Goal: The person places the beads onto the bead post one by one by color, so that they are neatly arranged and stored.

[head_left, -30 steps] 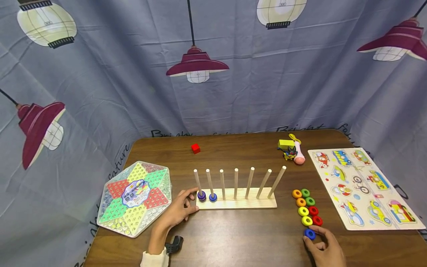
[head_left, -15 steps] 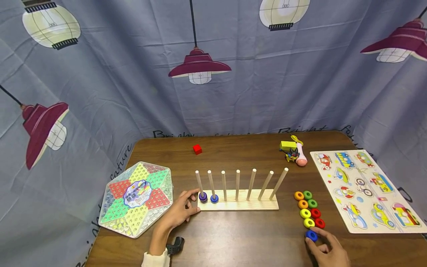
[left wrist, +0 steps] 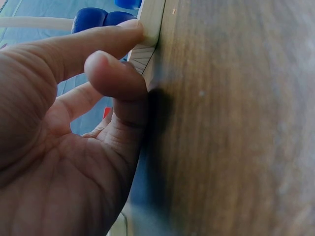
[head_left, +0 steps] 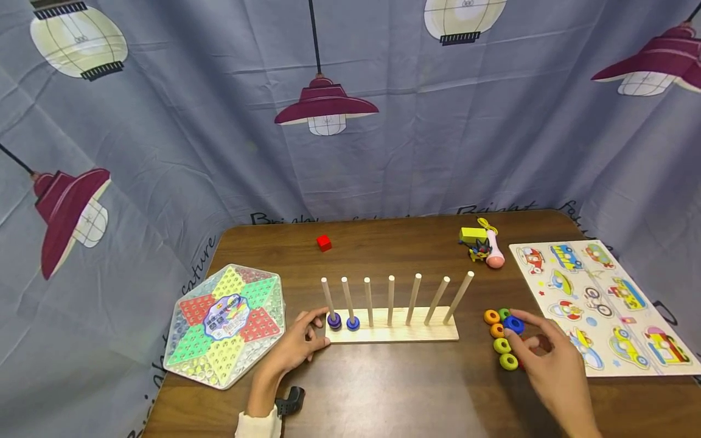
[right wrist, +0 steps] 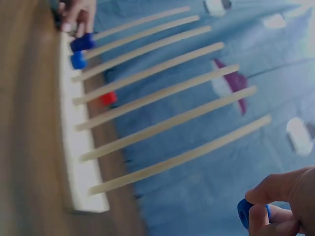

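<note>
In the head view a wooden peg rack (head_left: 391, 331) with a row of upright pegs stands at the table's middle. Dark purple-blue rings (head_left: 334, 321) sit on its leftmost peg and a blue ring (head_left: 353, 323) on the second. My left hand (head_left: 298, 340) holds the rack's left end between thumb and forefinger; the left wrist view has a fingertip pressed at the base's edge (left wrist: 151, 24). My right hand (head_left: 553, 356) pinches another blue ring (head_left: 513, 325), raised above the loose rings. The right wrist view shows this held ring (right wrist: 243, 212) between thumb and fingers.
Orange rings (head_left: 491, 316), yellow rings (head_left: 508, 362) and a partly covered green ring (head_left: 504, 313) lie right of the rack. A picture puzzle board (head_left: 597, 304) is at far right, a Chinese checkers box (head_left: 224, 325) at left. A red cube (head_left: 324, 243) and small toys (head_left: 479, 249) are behind.
My right hand has lifted the blue ring from the near end of the ring rows and carried it away from me, over the rows. My left hand stays at the rack's end.
</note>
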{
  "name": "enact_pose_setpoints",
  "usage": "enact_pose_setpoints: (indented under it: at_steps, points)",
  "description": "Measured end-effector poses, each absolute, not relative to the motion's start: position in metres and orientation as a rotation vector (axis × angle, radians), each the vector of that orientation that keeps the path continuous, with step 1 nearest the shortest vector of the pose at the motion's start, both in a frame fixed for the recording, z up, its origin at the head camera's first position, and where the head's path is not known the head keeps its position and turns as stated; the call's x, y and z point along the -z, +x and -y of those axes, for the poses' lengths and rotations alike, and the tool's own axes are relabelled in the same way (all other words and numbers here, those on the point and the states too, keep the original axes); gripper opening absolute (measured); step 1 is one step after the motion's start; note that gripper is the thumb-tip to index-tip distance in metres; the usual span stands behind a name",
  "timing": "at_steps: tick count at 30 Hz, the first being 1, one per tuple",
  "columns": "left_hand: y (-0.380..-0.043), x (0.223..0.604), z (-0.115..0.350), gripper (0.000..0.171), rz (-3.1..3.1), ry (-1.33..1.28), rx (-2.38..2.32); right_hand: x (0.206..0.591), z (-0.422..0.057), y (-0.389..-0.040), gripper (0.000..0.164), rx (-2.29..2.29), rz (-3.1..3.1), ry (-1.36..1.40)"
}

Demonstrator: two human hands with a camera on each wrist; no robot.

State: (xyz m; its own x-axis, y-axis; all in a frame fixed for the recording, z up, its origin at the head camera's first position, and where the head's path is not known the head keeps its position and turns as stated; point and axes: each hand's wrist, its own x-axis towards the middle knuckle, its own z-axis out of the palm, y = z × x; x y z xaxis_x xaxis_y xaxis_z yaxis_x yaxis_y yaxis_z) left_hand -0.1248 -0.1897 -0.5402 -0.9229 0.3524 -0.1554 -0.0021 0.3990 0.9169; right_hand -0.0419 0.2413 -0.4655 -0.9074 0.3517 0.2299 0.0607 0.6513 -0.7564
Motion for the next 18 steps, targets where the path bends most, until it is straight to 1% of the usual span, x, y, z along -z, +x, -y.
enact_pose_setpoints:
  at_steps: [5, 9, 12, 18]
  points:
    - [-0.125, 0.542, 0.189, 0.062, -2.346, 0.294, -1.54, 0.428, -0.239, -0.065, 0.038, -1.166, 2.467, -0.192]
    - [-0.126, 0.545, 0.189, 0.062, -2.352, 0.304, -1.538, 0.402, -0.227, -0.082, 0.04, -1.184, 2.43, -0.088]
    - [-0.127, 0.544, 0.189, 0.062, -2.344, 0.313, -1.539, 0.381, -0.21, -0.092, 0.04, -1.233, 2.389, 0.02]
    - [-0.126, 0.542, 0.19, 0.062, -2.346, 0.322, -1.54, 0.342, -0.16, -0.099, 0.035, -1.328, 2.367, 0.217]
